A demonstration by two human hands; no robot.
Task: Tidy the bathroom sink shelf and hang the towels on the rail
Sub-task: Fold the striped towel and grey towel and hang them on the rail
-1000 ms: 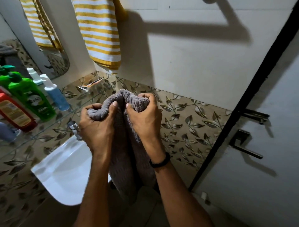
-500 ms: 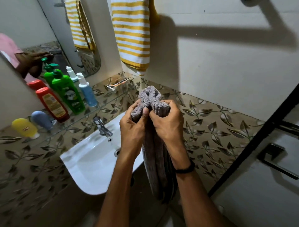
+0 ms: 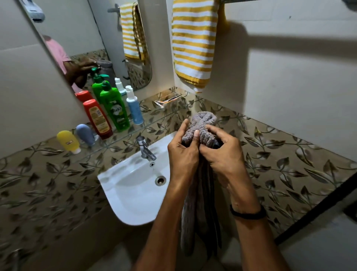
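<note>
A person is holding a grey ribbed terry towel (image 3: 202, 123) in front of the chest with both bare hands. The left hand (image 3: 183, 152) is curling round the bunched top of the cloth, thumb pressing on its front. The right hand (image 3: 222, 154) is gripping the same bunch from the other side, its fingers bending over the folds. The rest of the towel is hanging straight down between the forearms, so its long axis is running vertically.

The towel rail (image 3: 239, 1) is lying above the hands and a little to the right, showing only as a dark sliver at the top edge. A yellow and white striped towel (image 3: 193, 44) is already hanging from it, directly above the hands. The free stretch seems to be running to the right of that towel, so the right hand is probably nearer to it.

To the left of the left hand, a glass shelf (image 3: 154, 118) is carrying bottles above a white basin (image 3: 133, 193).

The grey towel's lower end is fading into shadow. Most of the rail is cut off, and its brackets are not showing.
</note>
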